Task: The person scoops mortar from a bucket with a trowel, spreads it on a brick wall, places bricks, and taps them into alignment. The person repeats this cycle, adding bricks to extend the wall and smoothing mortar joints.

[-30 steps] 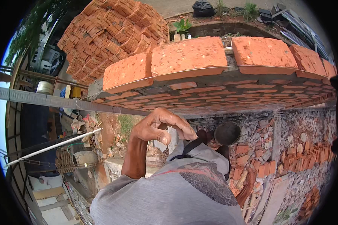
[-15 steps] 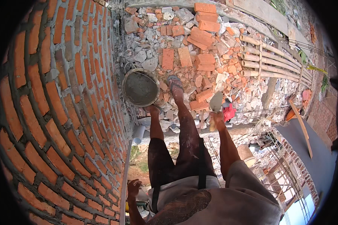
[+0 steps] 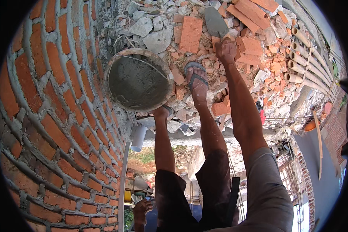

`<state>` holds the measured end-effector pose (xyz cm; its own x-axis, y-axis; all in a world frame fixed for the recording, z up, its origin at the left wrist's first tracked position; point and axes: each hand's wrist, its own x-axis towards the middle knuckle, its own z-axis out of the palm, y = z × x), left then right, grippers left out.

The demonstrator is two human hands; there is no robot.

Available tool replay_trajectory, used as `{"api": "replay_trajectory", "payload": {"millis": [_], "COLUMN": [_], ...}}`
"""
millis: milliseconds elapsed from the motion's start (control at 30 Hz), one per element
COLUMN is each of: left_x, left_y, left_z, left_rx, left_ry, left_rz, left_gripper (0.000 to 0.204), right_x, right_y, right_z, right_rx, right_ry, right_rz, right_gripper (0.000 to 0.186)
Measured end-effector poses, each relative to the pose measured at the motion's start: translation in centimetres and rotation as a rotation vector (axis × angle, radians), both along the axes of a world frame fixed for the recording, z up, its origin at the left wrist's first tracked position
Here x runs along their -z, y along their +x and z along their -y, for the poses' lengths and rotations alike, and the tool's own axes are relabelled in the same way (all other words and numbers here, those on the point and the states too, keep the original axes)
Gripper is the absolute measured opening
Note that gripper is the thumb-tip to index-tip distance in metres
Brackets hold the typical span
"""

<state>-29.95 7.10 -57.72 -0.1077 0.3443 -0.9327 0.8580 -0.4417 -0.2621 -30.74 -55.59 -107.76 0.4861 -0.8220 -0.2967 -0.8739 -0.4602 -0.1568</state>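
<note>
While trowel [image 3: 215, 22] outside, mortar [image 3: 139, 83] in bucket [image 3: 162, 63]

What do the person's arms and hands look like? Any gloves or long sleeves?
No gloves: the right hand and left hand are both bare. A short grey sleeve leaves the right forearm uncovered. No sleeve shows on the bit of left forearm in view.

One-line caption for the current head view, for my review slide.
Right hand grips a trowel near loose bricks, with a bucket of mortar by the brick wall.
</note>
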Motion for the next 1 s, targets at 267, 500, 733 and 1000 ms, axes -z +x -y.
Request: {"api": "replay_trajectory", "payload": {"millis": [267,500,733,1000], "left_x": [1.0,0.8,-3.7,-17.1], "left_y": [-2.5,0.4,3.4,7.9], "left_z": [1.5,6.7,16.7,23.4], "left_rx": [-0.073,0.011,-0.737,-1.436], "left_ry": [-0.050,-0.216,-0.670,-1.634], "left_rz": [0.143,0.371,0.503,0.739], "left_gripper": [0.056,0.041,0.063,0.100], "right_x": [-1.8,-10.7,-43.6,-76.5], "right_y": [-1.5,3.7,6.0,13.4], "right_z": [2.8,1.4,-8.5,-17.8], "right_rx": [-0.337,0.655,0.328,-0.787], "right_ry": [0.211,0.942,1.408,1.579], "right_rz": [0.204,0.343,0.339,-0.204], "right_gripper": [0.029,0.050,0.045,0.045]}}
